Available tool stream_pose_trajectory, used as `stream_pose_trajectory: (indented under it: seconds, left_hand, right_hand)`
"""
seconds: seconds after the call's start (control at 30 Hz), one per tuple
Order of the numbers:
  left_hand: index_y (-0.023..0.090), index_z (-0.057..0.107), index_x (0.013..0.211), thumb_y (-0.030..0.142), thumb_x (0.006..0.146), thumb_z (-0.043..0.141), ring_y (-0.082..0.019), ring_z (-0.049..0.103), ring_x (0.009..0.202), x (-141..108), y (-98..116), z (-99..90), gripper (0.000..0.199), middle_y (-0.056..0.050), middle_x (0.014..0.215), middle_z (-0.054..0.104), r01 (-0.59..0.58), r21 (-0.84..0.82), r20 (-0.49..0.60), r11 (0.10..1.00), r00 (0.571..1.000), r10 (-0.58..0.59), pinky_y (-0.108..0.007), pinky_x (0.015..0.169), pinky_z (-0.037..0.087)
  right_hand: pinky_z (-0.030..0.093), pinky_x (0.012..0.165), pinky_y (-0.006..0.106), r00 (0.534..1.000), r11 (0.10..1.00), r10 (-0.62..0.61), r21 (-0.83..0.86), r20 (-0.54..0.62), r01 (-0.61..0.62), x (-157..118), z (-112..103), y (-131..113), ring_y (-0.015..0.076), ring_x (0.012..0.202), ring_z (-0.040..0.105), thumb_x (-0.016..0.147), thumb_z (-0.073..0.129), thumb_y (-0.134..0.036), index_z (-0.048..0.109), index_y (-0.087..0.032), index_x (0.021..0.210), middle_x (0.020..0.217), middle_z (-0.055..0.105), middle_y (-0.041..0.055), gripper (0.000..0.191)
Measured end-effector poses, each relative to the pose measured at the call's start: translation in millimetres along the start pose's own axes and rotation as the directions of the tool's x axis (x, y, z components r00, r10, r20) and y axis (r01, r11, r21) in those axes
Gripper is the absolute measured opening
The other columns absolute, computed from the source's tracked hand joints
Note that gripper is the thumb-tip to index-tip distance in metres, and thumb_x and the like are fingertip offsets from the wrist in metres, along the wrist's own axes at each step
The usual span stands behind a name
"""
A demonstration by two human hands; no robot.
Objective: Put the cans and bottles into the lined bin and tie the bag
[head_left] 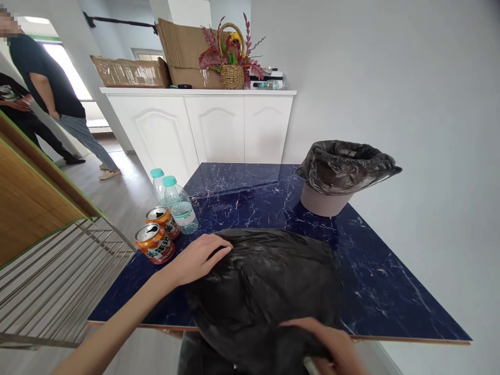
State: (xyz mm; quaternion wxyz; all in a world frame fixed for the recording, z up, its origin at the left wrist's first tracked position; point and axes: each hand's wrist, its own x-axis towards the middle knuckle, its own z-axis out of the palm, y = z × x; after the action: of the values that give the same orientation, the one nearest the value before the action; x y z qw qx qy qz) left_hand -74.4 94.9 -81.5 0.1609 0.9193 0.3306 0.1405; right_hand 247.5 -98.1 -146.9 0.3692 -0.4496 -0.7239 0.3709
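At a dark-blue, white-veined, marble-look table, handling a thin, crumpled, black plastic bag spread on the near side and drooping over the near edge. Touches the bag's far left part with a bare left hand, palm down, with thumb and forefinger tips drawn close together; cannot tell of any film caught between. Clasps the bag low at the near edge with a bare right hand, partly blurred, with fingers folded around the plastic. Has the bag on a slant between the two: to the right of the left hand, ahead and to the left of the right, in contact with both, so no nearer to either. Shows a far edge running side to side, but no certain long axis amid the creases. Has two orange, printed metal drink cans just left of the left hand, with two clear, teal-capped plastic bottles just beyond. Faces, well apart at far right, a round, pinkish-grey bin with a loose black plastic liner.
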Motion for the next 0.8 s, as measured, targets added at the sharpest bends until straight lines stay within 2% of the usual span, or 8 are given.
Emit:
stream_pose_trajectory:
  seconds: [0.03,0.13,0.23,0.3,0.43,0.53,0.63,0.8]
  left_hand:
    - [0.024,0.071,0.125,0.05,0.116,0.031,-0.024,0.069,0.119,-8,1,-2.9,0.048,-0.007,0.124,0.077,0.011,-0.065,0.008,0.998,1.0,-0.01,-0.038,0.111,0.048]
    - [0.026,0.072,0.124,0.064,0.113,0.02,-0.026,0.068,0.12,-31,7,-5.3,0.065,-0.007,0.126,0.076,0.0,-0.237,0.032,0.972,0.999,0.008,-0.038,0.111,0.048]
    - [0.025,0.067,0.136,0.081,0.104,0.024,-0.03,0.069,0.119,-45,13,2.2,0.077,-0.01,0.134,0.074,-0.006,-0.339,0.032,0.941,0.999,0.018,-0.039,0.105,0.051]
    - [0.024,0.061,0.141,0.081,0.102,0.04,-0.029,0.073,0.108,-45,17,12.1,0.072,-0.01,0.125,0.077,0.061,-0.357,0.014,0.932,0.998,-0.06,-0.037,0.094,0.055]
    - [0.025,0.046,0.15,0.052,0.109,0.053,-0.021,0.075,0.081,-37,24,33.1,0.05,-0.001,0.094,0.078,0.239,-0.368,-0.038,0.899,0.962,-0.271,-0.032,0.076,0.058]
    - [0.025,0.03,0.163,0.036,0.11,0.053,-0.025,0.075,0.11,-32,37,38.1,0.059,-0.009,0.126,0.076,0.172,-0.187,-0.279,0.967,0.935,-0.22,-0.04,0.095,0.061]
    - [0.024,0.039,0.162,0.02,0.106,0.057,-0.03,0.055,0.148,-23,57,32.6,0.059,-0.015,0.159,0.057,-0.009,0.166,-0.416,0.986,0.906,0.079,-0.05,0.121,0.047]
    - [0.022,0.053,0.158,0.027,0.112,0.051,-0.031,0.043,0.159,5,66,33.6,0.046,-0.009,0.166,0.055,-0.211,0.361,-0.116,0.908,0.956,0.268,-0.055,0.133,0.032]
  right_hand:
    - [0.067,0.089,0.031,0.974,0.982,0.184,0.072,-0.135,-0.175,-9,-14,-2,0.027,0.098,0.083,0.1,0.063,-0.038,0.084,-0.029,0.117,0.111,0.086,0.0054,0.029]
    - [0.067,0.092,0.038,0.741,0.806,0.574,0.402,-0.349,-0.435,-19,-49,-9,0.0344,0.111,0.08,0.094,0.07,-0.061,0.084,-0.023,0.119,0.121,0.083,0.0102,0.047]
    - [0.067,0.095,0.044,0.554,0.631,0.756,0.609,-0.347,-0.48,-1,-72,-4,0.038,0.122,0.075,0.084,0.076,-0.072,0.079,-0.024,0.13,0.134,0.078,0.0104,0.066]
    - [0.066,0.097,0.045,0.506,0.612,0.779,0.623,-0.37,-0.488,17,-84,11,0.0376,0.125,0.074,0.083,0.077,-0.07,0.076,-0.027,0.136,0.139,0.076,0.0099,0.068]
    - [0.058,0.111,0.057,0.611,0.796,0.604,0.352,-0.511,-0.492,46,-93,37,0.0407,0.135,0.066,0.09,0.067,-0.065,0.058,-0.02,0.154,0.15,0.067,0.0168,0.079]
    - [0.046,0.121,0.067,0.699,0.893,0.164,-0.196,-0.696,-0.405,52,-77,21,0.0428,0.149,0.052,0.097,0.06,-0.057,0.037,-0.016,0.168,0.165,0.05,0.0199,0.085]
    - [0.036,0.129,0.063,0.836,0.767,-0.222,-0.62,-0.502,-0.168,58,-45,-10,0.0354,0.162,0.035,0.108,0.051,-0.044,0.033,-0.029,0.17,0.173,0.04,0.009,0.066]
    - [0.03,0.132,0.063,0.959,0.681,-0.224,-0.732,-0.175,0.025,88,1,-3,0.0335,0.167,0.02,0.114,0.045,-0.047,0.015,-0.028,0.176,0.179,0.028,0.0073,0.072]
